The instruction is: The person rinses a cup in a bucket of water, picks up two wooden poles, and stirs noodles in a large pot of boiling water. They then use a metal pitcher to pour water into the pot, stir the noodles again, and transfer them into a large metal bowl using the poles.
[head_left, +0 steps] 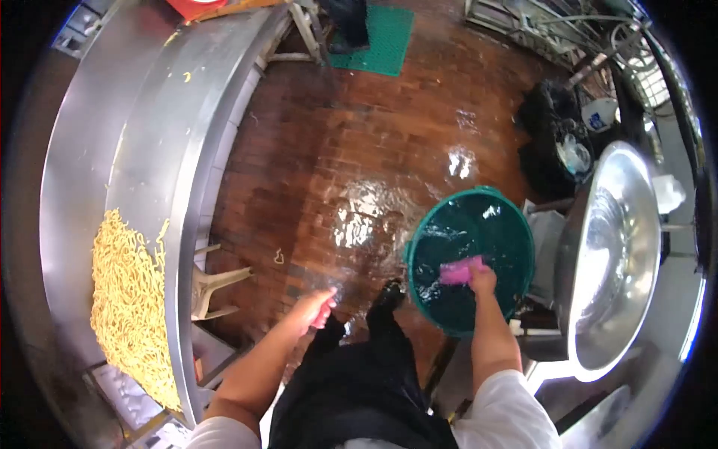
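My right hand (483,280) is closed around a small pink item (459,271), held over the inside of a large round green tub (416,224). Dark, glinting water (441,241) shows in the tub. What kind of thing the pink item is I cannot tell. Away from the tub, in front of my dark apron (351,393), my left hand (317,311) hangs in the air with nothing in it, fingers loosely bent and apart.
At left, a steel counter (153,157) carries a heap of yellow noodles (127,307). A wide steel bowl (617,254) stands tilted right of the tub, below black bags (540,138). The brick floor (321,142) is wet. A person's leg (348,26) is beside a green mat (389,41).
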The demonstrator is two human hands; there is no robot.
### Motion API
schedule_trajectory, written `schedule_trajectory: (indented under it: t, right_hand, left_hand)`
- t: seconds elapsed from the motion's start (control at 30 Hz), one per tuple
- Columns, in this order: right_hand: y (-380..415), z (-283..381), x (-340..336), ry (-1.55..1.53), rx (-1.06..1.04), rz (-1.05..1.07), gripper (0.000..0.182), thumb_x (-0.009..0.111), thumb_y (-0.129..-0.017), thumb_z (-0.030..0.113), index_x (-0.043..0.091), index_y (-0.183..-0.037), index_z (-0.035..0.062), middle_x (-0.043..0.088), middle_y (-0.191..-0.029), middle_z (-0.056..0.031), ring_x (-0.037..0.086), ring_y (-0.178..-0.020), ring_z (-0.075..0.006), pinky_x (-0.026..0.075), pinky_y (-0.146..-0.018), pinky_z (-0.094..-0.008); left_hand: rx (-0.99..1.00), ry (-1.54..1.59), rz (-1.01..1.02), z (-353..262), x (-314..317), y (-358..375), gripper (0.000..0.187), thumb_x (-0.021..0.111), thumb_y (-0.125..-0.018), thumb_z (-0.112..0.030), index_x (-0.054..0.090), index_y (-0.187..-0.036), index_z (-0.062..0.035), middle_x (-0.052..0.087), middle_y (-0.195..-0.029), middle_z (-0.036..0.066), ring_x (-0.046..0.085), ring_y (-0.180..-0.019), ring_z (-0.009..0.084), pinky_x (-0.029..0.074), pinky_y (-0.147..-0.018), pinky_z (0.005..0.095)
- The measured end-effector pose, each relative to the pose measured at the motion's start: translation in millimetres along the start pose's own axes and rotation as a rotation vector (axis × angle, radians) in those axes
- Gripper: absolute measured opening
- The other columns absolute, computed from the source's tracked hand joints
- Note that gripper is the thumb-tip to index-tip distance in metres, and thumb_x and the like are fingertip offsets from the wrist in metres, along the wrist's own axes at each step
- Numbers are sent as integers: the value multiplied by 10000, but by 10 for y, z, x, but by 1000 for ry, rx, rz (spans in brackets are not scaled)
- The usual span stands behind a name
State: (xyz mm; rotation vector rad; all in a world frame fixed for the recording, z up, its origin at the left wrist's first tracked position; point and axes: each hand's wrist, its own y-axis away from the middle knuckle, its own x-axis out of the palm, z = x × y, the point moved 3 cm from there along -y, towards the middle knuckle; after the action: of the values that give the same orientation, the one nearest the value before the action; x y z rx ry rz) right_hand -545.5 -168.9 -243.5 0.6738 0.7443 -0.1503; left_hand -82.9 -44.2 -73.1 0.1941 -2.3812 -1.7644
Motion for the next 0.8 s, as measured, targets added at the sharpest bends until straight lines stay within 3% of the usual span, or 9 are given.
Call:
schedule_trajectory:
  t: [0.03,0.13,0.37,0.53,0.57,0.6,0.7,0.73,0.8]
  right_hand:
    - [-2,141,-18,399,-376,-197,258,688,-796,313,673,-803,56,663,-763,-119,643,-666,-294,501,-619,-441]
    - [557,855,-218,607,-467,-44,247,693,-765,321,693,-761,75,672,-839,-147,647,-771,-339,509,-714,-443]
    - [1900,2377,-398,857,-1058,243,329,632,-821,419,657,-712,109,651,-769,-101,644,-729,-298,509,-649,-429]
    - [2942,3291,99,827,-1373,516,412,653,-764,504,679,-690,99,644,-685,-86,650,-682,-273,510,-620,-402]
    - [3120,3419,220,854,-1379,556,416,645,-771,506,688,-715,96,649,-697,-90,654,-702,-271,510,-623,-404]
    - [3290,3541,315,881,-1386,597,421,637,-779,508,696,-739,93,653,-709,-94,658,-723,-270,510,-627,-406]
    - [3745,3852,533,1027,-1384,672,412,645,-775,495,685,-741,86,655,-724,-95,655,-734,-270,510,-634,-407]
    - [3837,3879,616,1041,-1417,698,412,645,-775,495,685,-741,86,655,-724,-95,655,-734,-270,510,-634,-407]
    - [3974,3953,716,844,-1522,684,400,666,-759,485,656,-699,89,646,-713,-90,644,-709,-271,507,-633,-407]
  left_hand:
    - [57,-139,15,18,-14,-86,467,589,-856,-518,575,-963,-64,557,-727,27,537,-538,134,459,-470,283]
    - [157,-130,45,-106,14,-69,663,611,-825,-543,501,-1245,-42,577,-1180,122,574,-1037,251,479,-861,445]
    - [269,366,74,-442,-60,-227,800,546,-819,-619,409,-1370,-56,365,-1438,145,402,-1275,338,325,-1046,527]
    - [317,668,146,-443,-33,-388,666,567,-828,-530,482,-1288,-55,472,-1325,170,495,-1154,319,379,-984,521]
    - [216,748,183,-406,-121,-507,390,617,-840,-326,560,-1122,-62,604,-1039,153,596,-897,268,483,-817,453]
    - [228,771,180,-338,-196,-673,390,617,-840,-326,560,-1122,-62,604,-1039,153,596,-897,268,483,-817,453]
    - [483,843,152,-259,-492,-821,207,589,-800,1,542,-963,-118,598,-738,60,567,-577,198,496,-502,324]
    - [510,1016,150,-219,-600,-685,132,587,-797,-22,557,-883,-117,557,-669,41,538,-531,186,470,-467,305]
    - [502,778,173,-363,-758,-489,128,596,-750,-4,566,-809,-114,550,-661,37,520,-515,181,444,-463,291]
